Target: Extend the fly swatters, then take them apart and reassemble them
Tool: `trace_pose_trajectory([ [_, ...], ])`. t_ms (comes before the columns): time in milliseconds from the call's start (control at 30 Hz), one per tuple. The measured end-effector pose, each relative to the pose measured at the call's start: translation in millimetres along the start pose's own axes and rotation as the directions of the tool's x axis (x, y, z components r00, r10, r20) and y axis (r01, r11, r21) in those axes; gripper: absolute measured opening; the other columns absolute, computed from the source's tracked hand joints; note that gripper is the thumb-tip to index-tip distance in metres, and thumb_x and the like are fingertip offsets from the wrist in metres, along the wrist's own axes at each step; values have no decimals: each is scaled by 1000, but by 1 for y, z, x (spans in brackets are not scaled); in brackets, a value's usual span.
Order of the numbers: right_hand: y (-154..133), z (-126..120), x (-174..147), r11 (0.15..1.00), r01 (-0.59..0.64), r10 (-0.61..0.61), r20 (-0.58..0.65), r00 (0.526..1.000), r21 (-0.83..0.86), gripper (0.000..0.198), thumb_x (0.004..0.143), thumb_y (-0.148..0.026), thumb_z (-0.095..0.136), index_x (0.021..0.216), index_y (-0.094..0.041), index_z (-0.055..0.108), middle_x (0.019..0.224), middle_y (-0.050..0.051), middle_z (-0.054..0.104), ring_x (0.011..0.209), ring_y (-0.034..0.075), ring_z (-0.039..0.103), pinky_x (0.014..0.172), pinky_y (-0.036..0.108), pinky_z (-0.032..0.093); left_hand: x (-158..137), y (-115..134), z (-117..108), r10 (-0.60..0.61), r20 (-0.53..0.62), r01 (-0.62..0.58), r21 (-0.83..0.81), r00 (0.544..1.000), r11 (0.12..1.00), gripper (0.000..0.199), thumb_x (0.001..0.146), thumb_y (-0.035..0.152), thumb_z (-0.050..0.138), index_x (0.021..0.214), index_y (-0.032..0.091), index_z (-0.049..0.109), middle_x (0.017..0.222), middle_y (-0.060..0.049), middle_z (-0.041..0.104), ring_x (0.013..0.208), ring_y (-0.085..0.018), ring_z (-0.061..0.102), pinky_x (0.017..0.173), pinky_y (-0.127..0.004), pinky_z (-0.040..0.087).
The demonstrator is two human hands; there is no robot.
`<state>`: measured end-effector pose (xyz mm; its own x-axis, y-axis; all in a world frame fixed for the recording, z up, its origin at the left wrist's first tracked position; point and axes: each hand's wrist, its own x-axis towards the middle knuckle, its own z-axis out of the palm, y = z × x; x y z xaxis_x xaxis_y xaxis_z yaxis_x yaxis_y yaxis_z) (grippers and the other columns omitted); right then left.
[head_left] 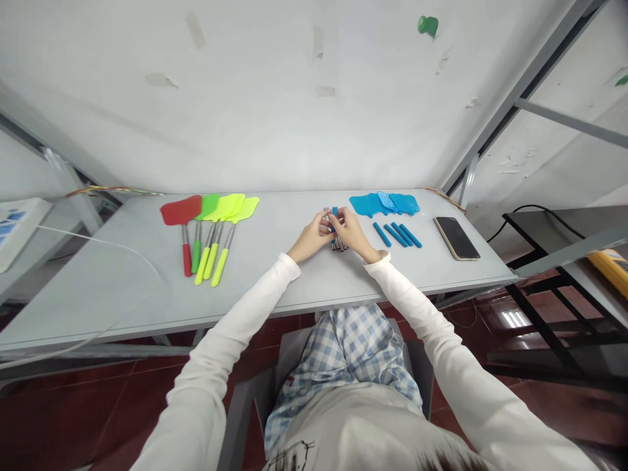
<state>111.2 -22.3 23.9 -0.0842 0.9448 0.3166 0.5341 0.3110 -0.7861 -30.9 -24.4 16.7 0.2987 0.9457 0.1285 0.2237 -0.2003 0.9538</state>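
My left hand and my right hand meet over the middle of the table, fingers closed around a blue handle. The handle stands roughly upright in the picture, partly covered by my fingers. Below my hands lie several metal rods, their far parts hidden. Right of my hand, several loose blue handles rest side by side. Behind them overlap several blue fly swatter heads.
On the left lie a red fly swatter, a green one and 3 yellow ones, all with metal shafts. A phone lies near the right end of the grey table. A white cable crosses the left side. The wall stands behind.
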Motion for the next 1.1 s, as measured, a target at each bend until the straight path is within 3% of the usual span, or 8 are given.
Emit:
trace_pose_trajectory([
  [133,20,-37,-2,991,-29,37,-63,997,128,27,90,-46,45,98,-21,50,72,-3,54,66,13,52,66,25,39,-5,-2,-12,-45,78,43,22,996,999,60,81,35,58,136,17,41,111,-11,62,94,-17,61,88,-36,48],
  [233,35,-69,-8,993,-90,78,-149,986,-76,28,88,-44,49,102,-20,53,74,-2,56,64,14,51,65,26,38,-21,-10,-46,-33,-118,67,299,992,952,42,85,31,51,124,18,50,117,-12,59,107,-21,57,98,-40,43],
  [300,43,-80,-15,949,-125,95,-113,989,-290,29,89,-39,51,109,-18,53,74,1,57,66,17,53,67,28,38,-34,-17,-71,-23,-326,207,541,945,815,40,82,26,52,121,15,52,121,-16,55,118,-27,50,104,-46,36],
  [400,53,-79,-25,791,-93,96,-28,995,-604,29,90,-30,49,113,-13,53,81,9,61,80,25,56,74,33,40,-53,-27,-99,-31,-575,481,652,818,585,43,80,26,55,119,9,52,129,-25,45,126,-39,40,103,-55,31],
  [567,73,-70,-31,591,-101,-10,-133,991,-800,35,90,-29,44,114,-5,51,108,24,54,102,33,49,85,43,39,-74,-38,-122,-25,-627,566,686,779,457,45,81,29,53,120,8,52,127,-26,45,123,-42,40,101,-55,33],
  [767,87,-83,-31,628,-172,2,-219,976,-759,37,89,-26,42,118,-6,51,111,24,50,103,34,46,84,45,39,-76,-43,-139,-17,-595,530,701,803,477,40,79,31,55,113,11,56,122,-21,49,119,-38,47,103,-52,36],
  [933,71,-85,-35,726,-16,-107,-136,985,-688,32,91,-27,40,115,-11,55,114,21,47,110,33,43,91,46,36,-63,-41,-144,-63,-643,594,661,764,459,37,81,23,48,113,6,55,122,-24,50,112,-36,54,95,-50,42],
  [1100,43,-69,-36,870,190,-186,55,981,-454,29,94,-36,39,106,-18,59,114,15,50,113,28,45,99,44,34,-60,-35,-127,-49,-467,420,738,883,528,28,82,21,46,105,12,59,104,-15,60,104,-29,57,97,-43,42],
])
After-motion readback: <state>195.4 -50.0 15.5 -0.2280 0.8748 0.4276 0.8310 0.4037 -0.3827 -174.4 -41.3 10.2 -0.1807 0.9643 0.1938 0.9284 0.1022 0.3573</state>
